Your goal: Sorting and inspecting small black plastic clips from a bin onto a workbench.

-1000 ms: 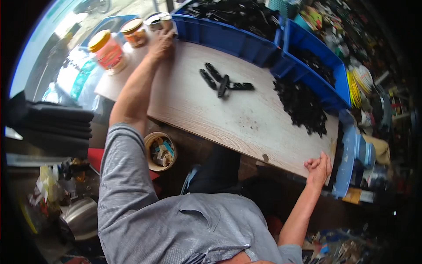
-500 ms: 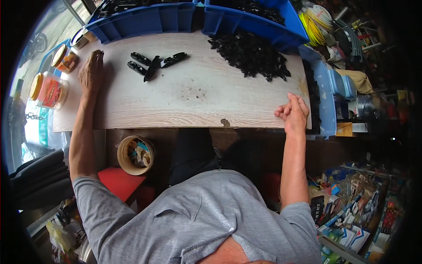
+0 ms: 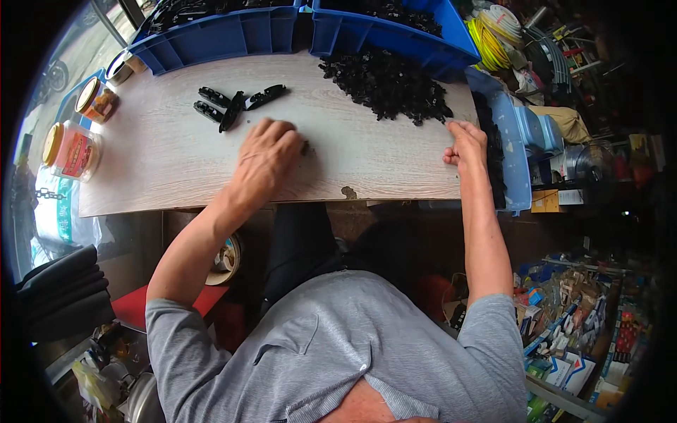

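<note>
black bit [image 3: 305, 148] shows beside left hand [image 3: 266, 156], its shape unclear

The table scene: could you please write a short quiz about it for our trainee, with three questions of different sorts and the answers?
1. True or false: the pile is nearer to the right hand than to the left hand.
2. Choose one. The bin just behind the pile is: a) red, b) blue, c) white.
3. How many long black parts lie grouped beyond the left hand?

Key: 1. True. 2. b. 3. Four.
</note>
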Motion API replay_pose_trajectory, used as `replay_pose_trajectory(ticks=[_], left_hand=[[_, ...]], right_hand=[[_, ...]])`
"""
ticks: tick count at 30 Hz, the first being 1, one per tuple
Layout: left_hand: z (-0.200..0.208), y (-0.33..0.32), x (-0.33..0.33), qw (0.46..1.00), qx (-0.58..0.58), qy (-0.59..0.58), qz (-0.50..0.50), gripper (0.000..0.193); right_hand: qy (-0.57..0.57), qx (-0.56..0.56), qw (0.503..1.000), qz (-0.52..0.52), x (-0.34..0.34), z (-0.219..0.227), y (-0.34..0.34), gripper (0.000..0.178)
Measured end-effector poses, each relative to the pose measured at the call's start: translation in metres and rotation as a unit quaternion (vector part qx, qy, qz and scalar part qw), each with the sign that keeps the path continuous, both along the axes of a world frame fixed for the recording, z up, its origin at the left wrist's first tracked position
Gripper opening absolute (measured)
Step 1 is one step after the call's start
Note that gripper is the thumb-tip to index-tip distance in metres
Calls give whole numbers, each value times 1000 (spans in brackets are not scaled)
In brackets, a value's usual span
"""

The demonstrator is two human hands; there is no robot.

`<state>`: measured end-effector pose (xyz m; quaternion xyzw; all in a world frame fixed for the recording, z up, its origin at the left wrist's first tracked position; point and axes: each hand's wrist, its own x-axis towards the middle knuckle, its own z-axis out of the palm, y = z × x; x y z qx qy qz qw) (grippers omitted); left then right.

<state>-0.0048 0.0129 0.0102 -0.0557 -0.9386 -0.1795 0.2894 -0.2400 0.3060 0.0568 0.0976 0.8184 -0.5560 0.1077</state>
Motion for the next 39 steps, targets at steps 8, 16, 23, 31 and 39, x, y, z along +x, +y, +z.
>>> replay_pose_trajectory(ticks=[8,16,23,31,39], left_hand=[[0,15,-39,998,37,37,43,14],[3,71,5,870,489,47,44,14],[14,121,-34,783,616,-88,13,41],[12,114,-70,780,600,-173,-40,26],[23,107,-43,542,820,-158,-95,18]], right_hand=[[35,114,990,77,-2,1,-12,23],[24,50,997,58,-6,-6,6,18],[-19,-80,982,170,48,-1,2,19],[-19,-117,939,324,87,-4,-24,16],[33,-229,924,305,104,-16,-29,20]])
